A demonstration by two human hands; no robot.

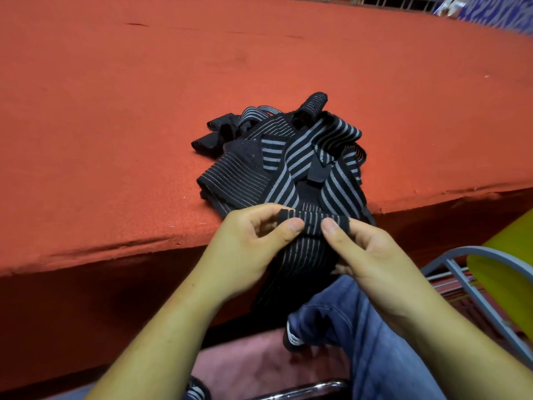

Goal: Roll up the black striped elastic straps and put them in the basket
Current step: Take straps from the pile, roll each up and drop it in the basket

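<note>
Just nearer than the strap pile (pixel 288 157), the left hand (pixel 245 243) and right hand (pixel 372 255) each pinched one end of the rolled strap (pixel 313 222) between thumb and curled fingers.

Red-orange felt covers the bench (pixel 144 111), its front edge rumpled. Below, a blue-jeaned leg (pixel 375 342), a black shoe (pixel 291 339) on pinkish floor (pixel 245 368). Far right: grey metal frame (pixel 473 287), yellow-green panel (pixel 504 272).

The strap (pixel 313 223) hides the fingertips of the left hand (pixel 248 246) and right hand (pixel 369 255). The right edge cuts off a yellow chair (pixel 507 284) and a blurred blue banner (pixel 496 10).
</note>
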